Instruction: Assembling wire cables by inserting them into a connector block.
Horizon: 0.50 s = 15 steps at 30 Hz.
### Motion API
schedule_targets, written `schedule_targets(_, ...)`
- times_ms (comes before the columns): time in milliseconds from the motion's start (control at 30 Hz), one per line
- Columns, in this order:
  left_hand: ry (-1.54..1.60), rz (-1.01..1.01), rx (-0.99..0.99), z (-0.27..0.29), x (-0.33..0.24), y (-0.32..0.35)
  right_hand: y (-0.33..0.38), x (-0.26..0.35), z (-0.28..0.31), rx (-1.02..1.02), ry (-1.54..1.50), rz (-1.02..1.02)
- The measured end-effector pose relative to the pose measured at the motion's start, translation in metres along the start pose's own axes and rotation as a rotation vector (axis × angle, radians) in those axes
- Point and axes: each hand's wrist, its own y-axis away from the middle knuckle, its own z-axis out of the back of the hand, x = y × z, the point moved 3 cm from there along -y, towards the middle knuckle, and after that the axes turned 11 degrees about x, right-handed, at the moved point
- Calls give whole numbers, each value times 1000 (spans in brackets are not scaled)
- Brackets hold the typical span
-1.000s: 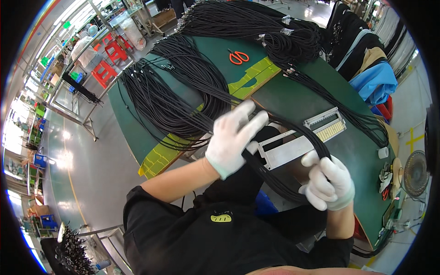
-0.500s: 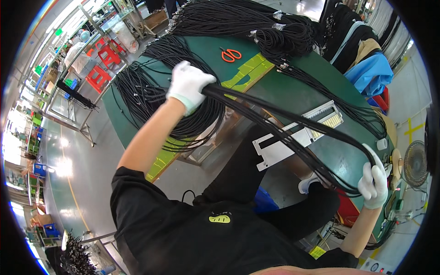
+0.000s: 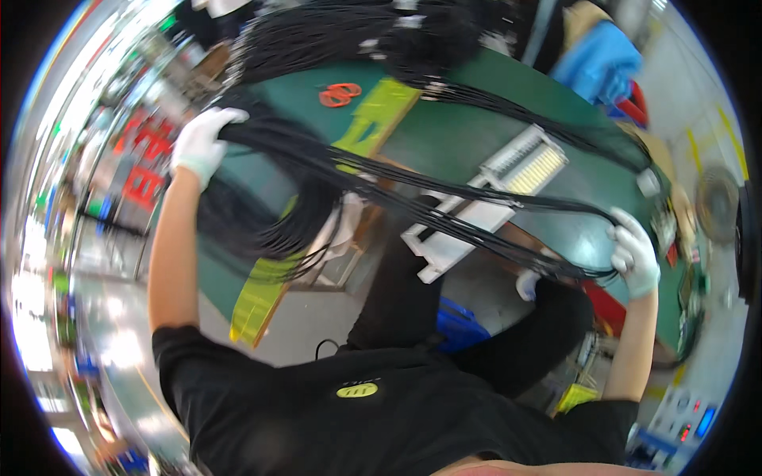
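A long bundle of black cables (image 3: 381, 189) stretches across in front of me, over the table edge and my legs. My white-gloved left hand (image 3: 205, 141) is closed round its left end, above a large coil of black cables (image 3: 270, 226) blurred by motion. At the other end my right hand (image 3: 635, 255), also gloved, has its fingers curled on the looped end of the bundle. Beneath the stretched cables lies a pale slotted fixture plate (image 3: 468, 238) with a row of yellowish pieces, jutting past the table edge.
Orange-handled scissors (image 3: 340, 95) lie on the green table (image 3: 452, 119) beside yellow-green tape (image 3: 377, 119). Thick piles of black cables (image 3: 317, 40) cover the far side, and a thinner bundle (image 3: 524, 111) runs right. A fan (image 3: 717, 202) stands at the right; red stools (image 3: 145, 159) are at the left.
My left hand has moved left, drawing the bundle over the coil. The right hand sits a little higher in the picture, and the whole view has shifted.
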Motion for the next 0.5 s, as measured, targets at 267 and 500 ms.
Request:
schedule_targets(267,-64,-416,113,-59,-226,-112,75,20,246,-844,619,180)
schedule_targets(500,-215,-539,329,-173,-412,-191,118,50,326,-1376,1464,36)
